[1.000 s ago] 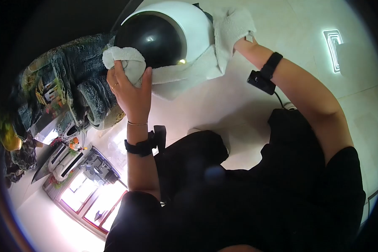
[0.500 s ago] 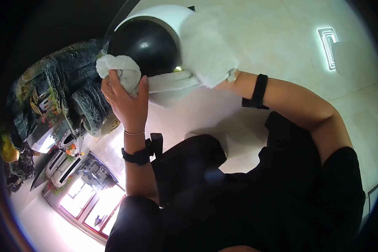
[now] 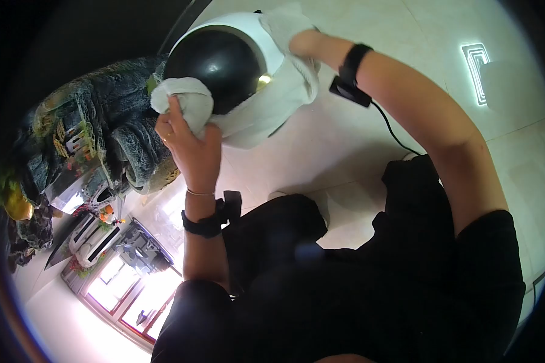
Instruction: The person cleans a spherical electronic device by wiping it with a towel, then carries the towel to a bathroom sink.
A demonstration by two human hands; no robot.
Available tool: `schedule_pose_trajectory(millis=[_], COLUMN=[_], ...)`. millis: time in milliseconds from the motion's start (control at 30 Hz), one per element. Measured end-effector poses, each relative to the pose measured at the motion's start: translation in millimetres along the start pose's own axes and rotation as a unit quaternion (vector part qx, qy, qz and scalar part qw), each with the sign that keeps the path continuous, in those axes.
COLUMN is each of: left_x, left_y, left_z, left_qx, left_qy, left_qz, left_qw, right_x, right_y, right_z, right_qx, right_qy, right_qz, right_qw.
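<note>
A white, rounded object (image 3: pixel 274 43) with a glossy black domed front (image 3: pixel 215 66) is at the top centre. My left hand (image 3: pixel 191 142) grips one bunched end of a white towel (image 3: pixel 197 106) at the dome's lower left edge. From there the towel runs along the underside of the object to its right side. My right hand (image 3: pixel 304 43) is at the object's upper right, where the towel covers most of its fingers, so their grip is hidden. A small yellowish light shows at the dome's right edge.
Dark, rock-like sculpted scenery (image 3: pixel 82 115) stands on the left, close to my left hand. Pale floor tiles (image 3: pixel 351 199) lie below and to the right, with a bright reflection at the far right. A black cable (image 3: pixel 393 130) hangs from my right wrist device.
My right hand and its part of the towel swung down and left, then back up over the object's right side. My left hand has stayed near the dome's lower left, holding the towel.
</note>
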State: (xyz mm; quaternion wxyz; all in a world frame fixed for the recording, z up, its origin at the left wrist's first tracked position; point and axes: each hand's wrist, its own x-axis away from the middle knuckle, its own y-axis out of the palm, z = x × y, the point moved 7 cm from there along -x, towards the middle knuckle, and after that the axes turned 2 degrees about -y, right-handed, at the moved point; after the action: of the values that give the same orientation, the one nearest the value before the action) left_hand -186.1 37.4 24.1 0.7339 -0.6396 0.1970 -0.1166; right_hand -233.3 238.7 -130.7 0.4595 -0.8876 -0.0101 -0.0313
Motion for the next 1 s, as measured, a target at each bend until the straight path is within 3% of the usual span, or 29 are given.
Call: schedule_pose_trajectory(millis=[67, 133, 233, 300, 367, 433, 533, 567, 633, 667, 700, 833, 1000], left_x=[10, 19, 28, 30, 32, 30, 25, 24, 23, 23, 24, 24, 23], left_y=[-4, -14, -20, -23, -25, -21, -6, -4, -1, 0, 0, -1, -1], left_z=[18, 38, 37, 33, 37, 36, 25, 26, 27, 26, 25, 26, 27], left_qx=[-0.003, 0.058, 0.107, 0.119, 0.045, -0.008, -0.056, -0.054, -0.012, -0.011, -0.021, -0.040, -0.040], left_qy=[0.018, 0.036, 0.043, 0.055, 0.135, 0.179, 0.140, 0.141, 0.122, 0.123, 0.128, 0.132, 0.124], left_qz=[-0.017, -0.024, -0.018, -0.011, 0.012, 0.015, -0.013, -0.013, -0.024, -0.025, -0.013, -0.007, -0.034], left_qw=[1.000, 0.997, 0.993, 0.991, 0.990, 0.984, 0.989, 0.988, 0.992, 0.992, 0.992, 0.990, 0.991], right_x=[-4, -14, -25, 35, 70, 114, 148, 137, 134, 117, 117, 72, 72], right_y=[-37, -24, 9, -17, 1, 35, 27, 27, 43, 1, -29, -61, -27], right_z=[-11, -8, 21, -12, -2, 14, 0, 11, 16, 4, -37, -63, -36], right_qx=[-0.190, -0.285, -0.223, 0.062, 0.068, -0.069, -0.181, -0.350, -0.490, -0.249, 0.031, -0.039, -0.096], right_qy=[0.000, -0.002, 0.029, -0.013, -0.084, -0.127, -0.026, 0.171, 0.356, 0.142, -0.093, -0.052, -0.030], right_qz=[-0.037, -0.057, -0.008, -0.052, 0.118, 0.302, 0.257, 0.146, 0.027, 0.194, 0.330, 0.227, 0.269], right_qw=[0.981, 0.957, 0.974, 0.997, 0.987, 0.942, 0.949, 0.909, 0.795, 0.938, 0.939, 0.972, 0.958])
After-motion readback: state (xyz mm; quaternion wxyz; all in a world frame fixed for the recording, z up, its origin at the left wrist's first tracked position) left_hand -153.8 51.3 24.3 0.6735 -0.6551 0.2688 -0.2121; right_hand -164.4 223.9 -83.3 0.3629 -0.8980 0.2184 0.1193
